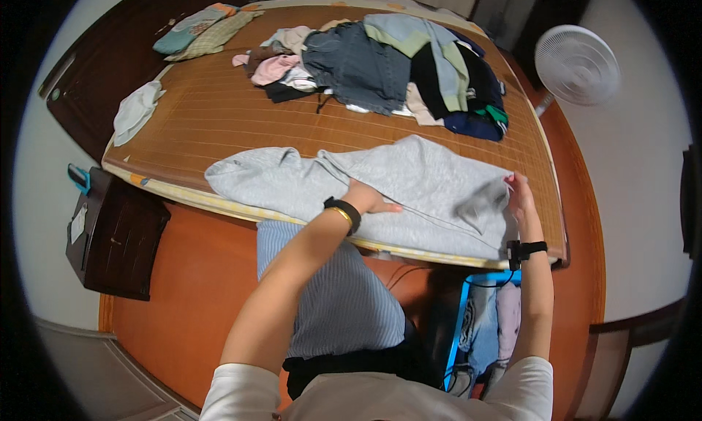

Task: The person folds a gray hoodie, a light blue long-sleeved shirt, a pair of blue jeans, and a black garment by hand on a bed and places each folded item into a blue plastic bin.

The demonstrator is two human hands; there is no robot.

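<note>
A light grey sweatshirt-like garment (pixel 417 174) lies folded lengthwise along the near edge of the bed, its left end rounded like a hood. My left hand (pixel 370 197) rests at the middle of it, thumb on the lower layer. The other left fingers are hidden beneath the upper layer's edge. My right hand (pixel 520 199) is at the garment's right end, its fingertips gripping the edge near the upper corner. The cloth beside that hand is lifted and blurred. Both wrists wear black straps.
A heap of clothes, with dark denim (pixel 356 64) on top, lies farther back on the woven bed mat (pixel 192 108). Pillows (pixel 205 34) and white cloth (pixel 137 111) are left. A blue-rimmed bin (pixel 458 328) holds rolled clothes below. A fan (pixel 576 64) and dark nightstand (pixel 129 240) flank the bed.
</note>
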